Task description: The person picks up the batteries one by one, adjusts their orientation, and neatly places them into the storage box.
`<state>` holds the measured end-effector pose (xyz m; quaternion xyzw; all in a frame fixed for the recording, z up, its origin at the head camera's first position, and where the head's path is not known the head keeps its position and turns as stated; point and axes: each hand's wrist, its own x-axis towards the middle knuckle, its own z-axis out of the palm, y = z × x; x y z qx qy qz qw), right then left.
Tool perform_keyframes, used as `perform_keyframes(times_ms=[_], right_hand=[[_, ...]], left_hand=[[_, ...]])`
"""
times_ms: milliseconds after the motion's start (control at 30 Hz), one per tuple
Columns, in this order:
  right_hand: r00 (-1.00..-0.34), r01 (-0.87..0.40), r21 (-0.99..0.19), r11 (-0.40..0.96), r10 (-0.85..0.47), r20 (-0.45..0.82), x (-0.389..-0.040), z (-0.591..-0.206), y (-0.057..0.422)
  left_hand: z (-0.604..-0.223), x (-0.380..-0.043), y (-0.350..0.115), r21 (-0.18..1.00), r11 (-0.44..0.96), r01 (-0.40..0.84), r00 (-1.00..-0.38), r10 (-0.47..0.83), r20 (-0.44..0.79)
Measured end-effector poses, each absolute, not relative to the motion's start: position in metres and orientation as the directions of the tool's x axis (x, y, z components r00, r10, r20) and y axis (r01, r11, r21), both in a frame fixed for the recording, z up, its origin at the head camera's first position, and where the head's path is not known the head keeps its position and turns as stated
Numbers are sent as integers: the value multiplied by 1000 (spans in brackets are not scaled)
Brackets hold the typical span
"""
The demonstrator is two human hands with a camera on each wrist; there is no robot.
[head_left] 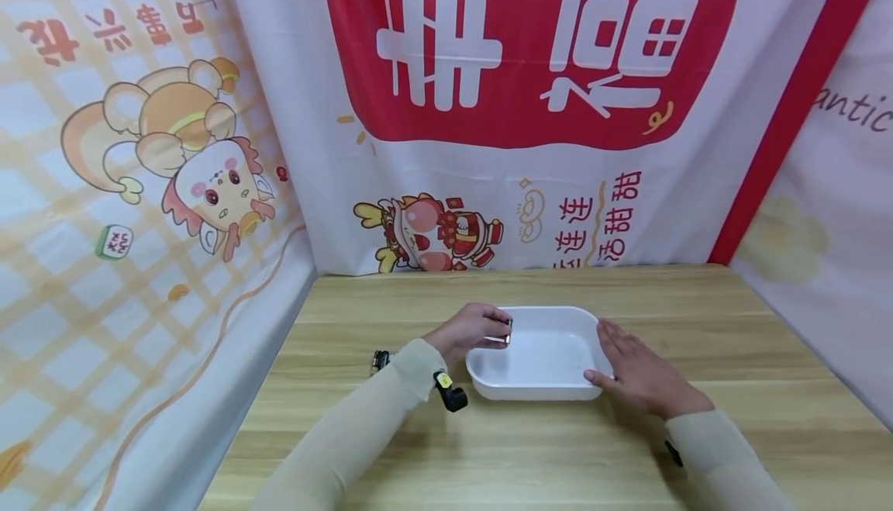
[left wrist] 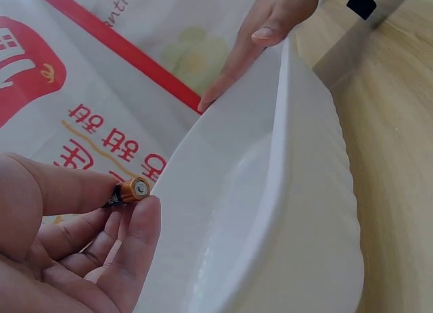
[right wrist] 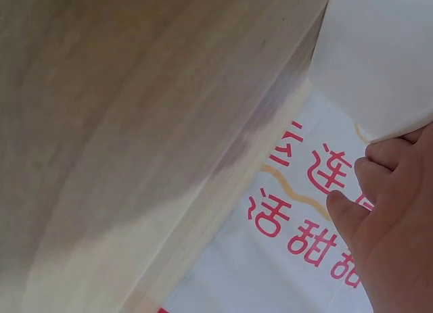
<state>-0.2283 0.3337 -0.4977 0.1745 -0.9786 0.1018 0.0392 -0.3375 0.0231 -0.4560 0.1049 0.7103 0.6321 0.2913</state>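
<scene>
Between thumb and fingertips my left hand (head_left: 480, 326) pinches a small battery (left wrist: 132, 190), black with a copper-coloured end. In the head view the hand is over the left part of a white plastic tray (head_left: 540, 396). The battery's end faces the camera in the left wrist view, right by the tray's rim. At the tray's right side, my right hand (head_left: 642, 371) rests on the rim with its fingers extended along it and the thumb spread toward the near corner. From the right wrist view, the fingertips are partly hidden behind the tray's edge.
Small black-and-silver things (head_left: 381, 361) lie on the wooden table (head_left: 530, 457) left of the tray, partly behind the left sleeve. Printed cloth hangs (head_left: 516, 131) along the table's back edge and on both sides.
</scene>
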Motion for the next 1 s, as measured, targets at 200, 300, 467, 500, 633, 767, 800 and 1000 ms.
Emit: perform_keyframes(times_ms=[200,300,467,500,633,767,800,1000], right_hand=[[-934,-354,-191,916,-336,118,-225,-502,332],[-939,-340,-194,920,-323,114,-225,-502,330],[-948,-317,-195,928,-304,96,-227,-498,331],[-948,-318,-192,929,-305,94,-228,-498,332],[-947,-321,-180,930,-308,94,-229,-497,333],[-944,-327,-180,928,-313,100,-227,-496,333],[-944,-329,-174,928,-315,101,-227,-497,333],[-942,-333,-167,928,-318,106,-227,-498,333]], left_hand=[[-459,-337,37,957,168,-238,-798,528,-291],[-460,-337,45,953,165,-254,-796,523,-303],[-463,-342,59,953,163,-257,-795,525,-304],[-464,-343,61,952,163,-258,-792,529,-305],[-468,-345,70,953,176,-246,-783,544,-302],[-473,-345,78,952,187,-244,-779,546,-307],[-475,-344,80,952,187,-243,-778,549,-306],[-481,-344,96,962,169,-215,-772,574,-273]])
